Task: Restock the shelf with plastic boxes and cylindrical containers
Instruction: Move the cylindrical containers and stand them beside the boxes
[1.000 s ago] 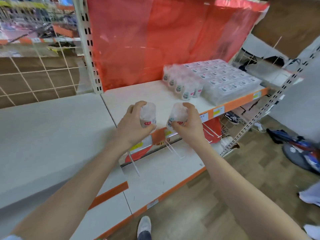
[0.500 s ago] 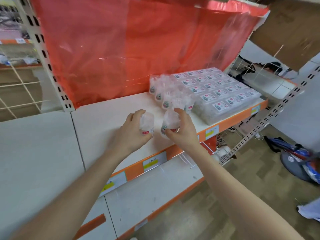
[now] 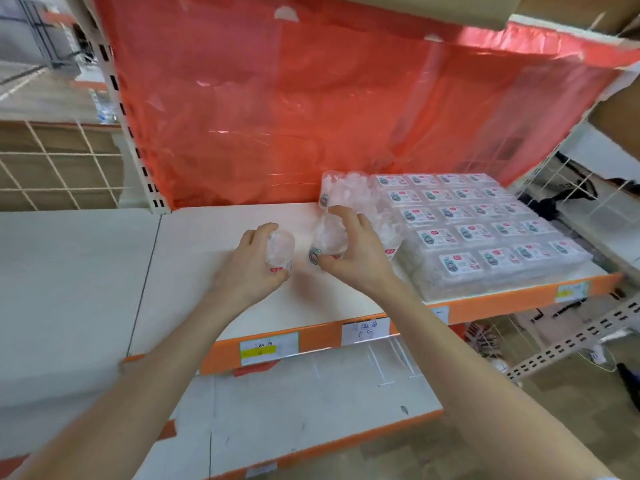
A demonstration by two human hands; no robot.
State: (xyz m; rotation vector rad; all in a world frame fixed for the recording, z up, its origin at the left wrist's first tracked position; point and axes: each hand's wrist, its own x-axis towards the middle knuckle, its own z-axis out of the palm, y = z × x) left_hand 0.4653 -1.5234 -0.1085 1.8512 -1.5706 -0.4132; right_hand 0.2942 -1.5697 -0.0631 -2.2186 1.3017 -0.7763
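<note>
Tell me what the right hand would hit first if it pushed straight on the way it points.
Probably the row of cylindrical containers standing just beyond the container the right hand holds. Depth is unclear, and it could slip left of them toward the red sheet.

One clear plastic cylindrical container point(image 3: 280, 252) with a red label is gripped upright in the left hand point(image 3: 249, 268). A second like container point(image 3: 329, 241) is gripped in the right hand point(image 3: 358, 252). Both are held low over the white shelf with an orange front edge point(image 3: 214, 244). Behind them more cylindrical containers point(image 3: 346, 192) are grouped, touching the flat clear plastic boxes point(image 3: 485, 233) laid in rows at the right.
</note>
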